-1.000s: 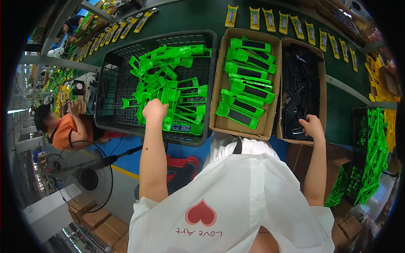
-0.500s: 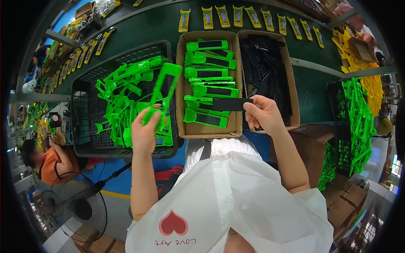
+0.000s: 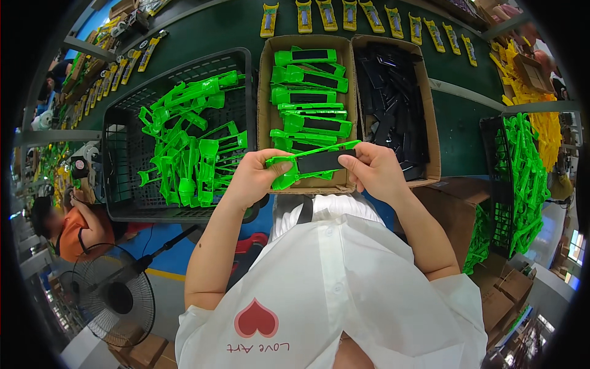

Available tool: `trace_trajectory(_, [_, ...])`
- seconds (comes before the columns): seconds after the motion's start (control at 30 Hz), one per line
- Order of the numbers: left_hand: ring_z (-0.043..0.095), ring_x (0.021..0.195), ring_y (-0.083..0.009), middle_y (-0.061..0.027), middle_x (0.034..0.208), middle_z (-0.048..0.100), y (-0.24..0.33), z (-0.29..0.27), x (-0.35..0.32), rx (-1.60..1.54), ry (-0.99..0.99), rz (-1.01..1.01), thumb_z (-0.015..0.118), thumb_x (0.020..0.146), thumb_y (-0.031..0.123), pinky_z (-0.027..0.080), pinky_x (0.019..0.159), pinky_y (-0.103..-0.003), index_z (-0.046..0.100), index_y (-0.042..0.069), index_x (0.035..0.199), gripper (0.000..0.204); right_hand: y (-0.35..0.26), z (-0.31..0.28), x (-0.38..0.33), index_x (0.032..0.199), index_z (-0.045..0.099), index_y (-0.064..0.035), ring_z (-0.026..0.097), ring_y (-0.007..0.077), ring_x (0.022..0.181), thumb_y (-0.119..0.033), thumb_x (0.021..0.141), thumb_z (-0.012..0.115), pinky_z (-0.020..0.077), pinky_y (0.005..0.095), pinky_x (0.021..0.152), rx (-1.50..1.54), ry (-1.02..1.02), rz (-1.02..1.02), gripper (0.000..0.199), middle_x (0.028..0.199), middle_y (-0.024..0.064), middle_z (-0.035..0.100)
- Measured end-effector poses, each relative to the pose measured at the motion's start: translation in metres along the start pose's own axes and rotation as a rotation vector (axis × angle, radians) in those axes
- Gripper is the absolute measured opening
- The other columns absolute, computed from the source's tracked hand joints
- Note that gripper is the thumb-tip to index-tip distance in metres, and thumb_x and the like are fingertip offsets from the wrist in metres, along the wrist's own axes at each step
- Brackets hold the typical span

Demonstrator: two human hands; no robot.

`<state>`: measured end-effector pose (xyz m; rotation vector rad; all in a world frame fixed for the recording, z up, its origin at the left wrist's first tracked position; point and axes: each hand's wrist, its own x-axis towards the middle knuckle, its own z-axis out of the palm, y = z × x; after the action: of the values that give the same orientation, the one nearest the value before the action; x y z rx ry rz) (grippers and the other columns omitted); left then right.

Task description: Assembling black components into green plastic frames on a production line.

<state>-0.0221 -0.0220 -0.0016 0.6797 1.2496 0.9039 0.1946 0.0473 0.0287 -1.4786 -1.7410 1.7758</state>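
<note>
My left hand (image 3: 257,178) is closed on the left end of a green plastic frame (image 3: 284,177). A flat black plate (image 3: 319,162) lies across the frame's opening, and my right hand (image 3: 373,170) pinches it at its right end, against the frame's end. Both hands work above the near part of a cardboard box (image 3: 265,80). In this box, several green frames with black plates in them (image 3: 313,98) lie in a column. Whether the held plate sits fully inside its frame, I cannot tell.
To the left stands a black plastic basket (image 3: 178,215) of loose green frames (image 3: 184,154). A second cardboard box (image 3: 430,123) at right holds black plates (image 3: 384,92). Yellow pieces (image 3: 350,15) line the green table's far side. A fan (image 3: 117,295) stands at lower left.
My left hand has brought the green frame from above the basket to the right, over the middle box. The black plate in my right hand now lies against that frame.
</note>
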Motion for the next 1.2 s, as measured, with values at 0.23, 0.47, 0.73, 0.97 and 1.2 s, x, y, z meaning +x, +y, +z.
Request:
trace_trajectory(0.23, [0.062,0.068,-0.018,-0.0114,0.081,0.061,-0.004,0.004,0.003,-0.037,-0.016,-0.005,0.054,0.082,0.003,0.049,0.057,-0.025,0.056,-0.004,0.097,0.017,0.005,0.005,0.007,0.067,0.049,0.0,0.048,0.0064,0.039,-0.013,0.081,0.057,0.0364,0.0217,0.037,-0.166,0.069,0.001,0.021,0.051,0.0048,0.054])
trace_trajectory(0.47, [0.062,0.07,-0.0182,-0.0112,0.08,0.061,-0.014,-0.004,0.004,-0.006,-0.018,0.052,0.054,0.081,0.002,0.05,0.058,-0.026,0.057,-0.003,0.098,0.018,0.006,0.007,0.013,0.073,0.046,-0.0029,0.056,0.028,0.056,-0.032,0.074,0.064,0.0433,0.0325,0.048,-0.811,0.37,-0.186,0.034,0.059,0.0094,0.052])
trace_trajectory(0.73, [0.061,0.069,-0.017,-0.01,0.079,0.061,-0.007,0.008,-0.006,-0.059,0.086,0.108,0.053,0.082,0.003,0.049,0.058,-0.025,0.056,-0.003,0.096,0.016,0.028,0.007,0.009,0.089,0.058,-0.0026,0.048,0.0155,0.048,-0.008,0.071,0.065,0.0387,0.0257,0.043,-0.696,0.587,-0.724,0.02,0.065,0.0052,0.05])
trace_trajectory(0.97, [0.06,0.071,-0.0164,-0.0091,0.079,0.06,-0.012,0.017,-0.013,-0.084,0.102,0.179,0.055,0.082,0.006,0.048,0.059,-0.024,0.057,-0.004,0.097,0.018,0.031,0.012,0.018,0.092,0.057,0.0016,0.051,0.0194,0.053,-0.004,0.074,0.059,0.0423,0.0277,0.045,-0.806,0.526,-0.829,0.02,0.065,0.0068,0.049])
trace_trajectory(1.2, [0.06,0.069,-0.0174,-0.0107,0.079,0.061,-0.023,0.022,-0.012,-0.087,0.151,0.226,0.055,0.082,0.01,0.049,0.058,-0.026,0.057,-0.003,0.097,0.019,0.04,0.012,0.022,0.092,0.055,0.0028,0.05,0.0177,0.053,-0.003,0.069,0.059,0.0414,0.0263,0.045,-0.854,0.468,-0.88,0.024,0.064,0.0063,0.046])
